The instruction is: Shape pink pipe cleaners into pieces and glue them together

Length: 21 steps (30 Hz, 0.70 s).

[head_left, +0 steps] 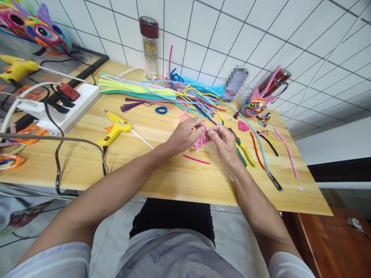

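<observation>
Pink fuzzy-stem piece, one: pinched between the fingertips of left hand and right hand; already bent into strands, apparently unfinished. Magenta stem, one: bodyward of the grip, unshaped. Pliers: just right of the grip, unheld. Fish figure: farther right, seemingly complete.

Bright, even light covers the table, leaving the cabinet at lower right dimmer, while wide-angle distortion stretches the tiles at upper right and a pixelated patch hides detail right of upper centre.
</observation>
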Motion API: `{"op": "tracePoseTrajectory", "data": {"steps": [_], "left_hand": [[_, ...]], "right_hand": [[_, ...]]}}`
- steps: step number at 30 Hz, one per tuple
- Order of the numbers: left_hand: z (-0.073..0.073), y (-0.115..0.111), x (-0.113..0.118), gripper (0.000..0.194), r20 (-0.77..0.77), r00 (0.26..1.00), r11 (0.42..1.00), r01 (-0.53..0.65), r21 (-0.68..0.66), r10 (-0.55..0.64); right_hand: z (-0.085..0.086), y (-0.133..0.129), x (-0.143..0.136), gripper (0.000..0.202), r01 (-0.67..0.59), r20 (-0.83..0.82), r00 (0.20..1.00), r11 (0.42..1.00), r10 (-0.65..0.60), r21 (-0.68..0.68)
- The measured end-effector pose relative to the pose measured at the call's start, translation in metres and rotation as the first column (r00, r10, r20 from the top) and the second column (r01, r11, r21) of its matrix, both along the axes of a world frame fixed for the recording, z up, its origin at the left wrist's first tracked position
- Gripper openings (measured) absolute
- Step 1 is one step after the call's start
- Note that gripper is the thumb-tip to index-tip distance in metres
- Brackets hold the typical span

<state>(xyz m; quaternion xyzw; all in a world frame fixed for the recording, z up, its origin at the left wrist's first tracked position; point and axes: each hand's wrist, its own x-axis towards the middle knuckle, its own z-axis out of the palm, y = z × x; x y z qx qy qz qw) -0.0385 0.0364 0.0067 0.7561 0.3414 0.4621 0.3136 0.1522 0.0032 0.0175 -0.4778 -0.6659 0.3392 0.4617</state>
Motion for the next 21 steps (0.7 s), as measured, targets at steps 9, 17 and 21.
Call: {"op": "tracePoseTrajectory", "data": {"steps": [9, 17, 21], "left_hand": [[0.0004, -0.0005, 0.0048, 0.021, 0.249, 0.964, 0.911, 0.181, -0.369, -0.091], [-0.0004, 0.0016, 0.0055, 0.021, 0.177, 0.981, 0.907, 0.145, -0.395, -0.080], [0.0031, 0.0009, 0.0044, 0.022, 0.054, 0.997, 0.940, 0.078, -0.333, -0.063]], "right_hand": [[0.0014, 0.0052, -0.0044, 0.039, -0.139, -0.261, 0.963, 0.955, 0.069, -0.260], [0.0001, 0.0047, -0.0052, 0.046, -0.160, -0.249, 0.965, 0.933, 0.079, -0.322], [0.0047, 0.0010, -0.0008, 0.035, -0.034, 0.119, 0.992, 0.996, 0.044, -0.084]]}}
